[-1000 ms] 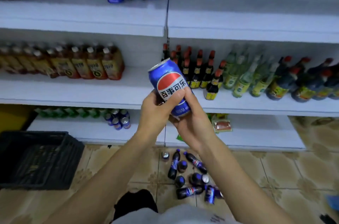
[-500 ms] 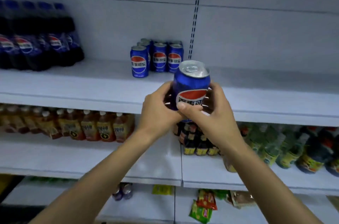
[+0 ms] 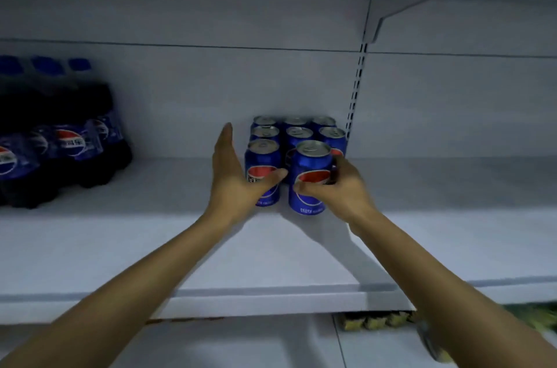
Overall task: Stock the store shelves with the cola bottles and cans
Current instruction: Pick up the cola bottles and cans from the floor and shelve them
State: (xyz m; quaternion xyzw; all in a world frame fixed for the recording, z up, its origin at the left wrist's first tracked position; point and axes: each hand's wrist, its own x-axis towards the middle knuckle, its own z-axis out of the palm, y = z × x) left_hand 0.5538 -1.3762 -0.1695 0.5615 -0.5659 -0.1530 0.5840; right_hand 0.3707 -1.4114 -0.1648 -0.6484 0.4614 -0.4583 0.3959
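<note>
Now that the Pepsi can [image 3: 310, 162] is arriving over the shelf board, this round of stocking is nearing its end. The white upper shelf [image 3: 301, 247] is taking the stock. The cola bottles [image 3: 69, 144] are standing in a dark cluster at its far left, well apart from the block of Pepsi cans [image 3: 297, 128], which is sitting at the far middle, just left of the slotted upright [image 3: 357, 90]. The right hand [image 3: 340, 186] is grasping the Pepsi can, with fingers curled round its right side and the thumb across its label. It is holding the can upright at the near right of the block, just beside the front-left can [image 3: 262, 162]; I cannot tell whether its base is touching the shelf yet. The left hand [image 3: 235, 177] is lying released, its fingers straight along the left side of the front-left can and its thumb resting across that label, probably steadying the row. Half a second earlier both hands were gripping the Pepsi can in the air, nearer than the shelf edge, and a second earlier they were holding it well below this shelf. Since then the left hand has let go and the can has travelled in to the block. By my judgement, only setting it down and letting go are remaining.
</note>
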